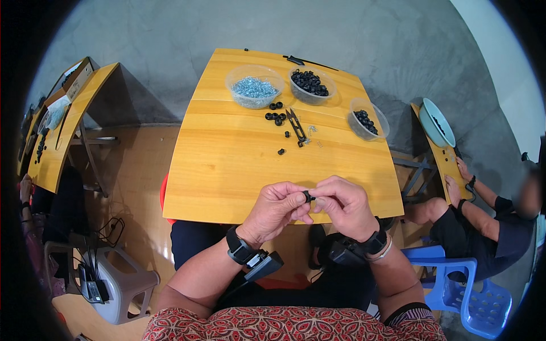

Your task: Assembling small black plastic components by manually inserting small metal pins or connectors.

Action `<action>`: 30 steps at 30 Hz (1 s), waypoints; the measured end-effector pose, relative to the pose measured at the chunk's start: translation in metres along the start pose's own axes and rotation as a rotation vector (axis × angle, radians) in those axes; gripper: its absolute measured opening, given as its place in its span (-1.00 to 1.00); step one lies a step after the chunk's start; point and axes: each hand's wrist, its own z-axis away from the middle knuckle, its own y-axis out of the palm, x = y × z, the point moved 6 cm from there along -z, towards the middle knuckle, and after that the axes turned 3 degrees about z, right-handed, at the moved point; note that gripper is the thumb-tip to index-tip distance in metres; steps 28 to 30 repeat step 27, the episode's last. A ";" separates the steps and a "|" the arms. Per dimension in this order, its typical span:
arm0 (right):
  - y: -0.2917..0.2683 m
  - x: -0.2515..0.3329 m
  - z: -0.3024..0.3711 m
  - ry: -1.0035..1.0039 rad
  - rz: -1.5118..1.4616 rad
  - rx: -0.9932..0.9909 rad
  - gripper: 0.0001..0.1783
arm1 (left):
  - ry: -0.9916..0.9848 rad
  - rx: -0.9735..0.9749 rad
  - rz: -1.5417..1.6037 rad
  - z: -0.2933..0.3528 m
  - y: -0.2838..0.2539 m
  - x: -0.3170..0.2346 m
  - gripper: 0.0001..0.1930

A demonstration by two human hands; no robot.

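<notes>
Between the fingertips of both hands, just above the table's near edge, is a small black ring-like part [307, 196]. My left hand [277, 207] pinches it from the left between thumb and fingers. From the right, the fingers of my right hand [342, 206] close together at the same part; whether they grip it too or hold something tiny is hidden. Farther up the table lie several loose black round parts [276, 116], black thread snips [295, 124] and a few small clear pieces [310, 131].
On the yellow wooden table [227, 170] stand a clear bowl of bluish clear pieces [254, 87], a bowl of black parts [309, 82] and a smaller bowl [367, 120] with more. A black-handled tool [296, 60] lies at the far edge. A co-worker [483, 216] sits right, near a blue chair [460, 278].
</notes>
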 end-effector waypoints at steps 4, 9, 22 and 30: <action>0.006 -0.011 0.003 0.257 -0.240 0.098 -0.81 | 0.002 -0.012 0.015 0.001 -0.004 0.000 -0.89; 0.006 -0.015 0.003 0.272 -0.340 0.133 -0.82 | 0.027 -0.075 -0.058 0.000 -0.004 0.001 -0.84; 0.004 -0.010 0.006 0.299 -0.160 0.018 -0.93 | 0.006 -0.067 -0.022 0.001 -0.001 -0.001 -0.80; 0.003 -0.012 0.006 0.327 -0.219 0.031 -0.95 | 0.040 -0.030 -0.042 -0.001 -0.004 0.000 -0.79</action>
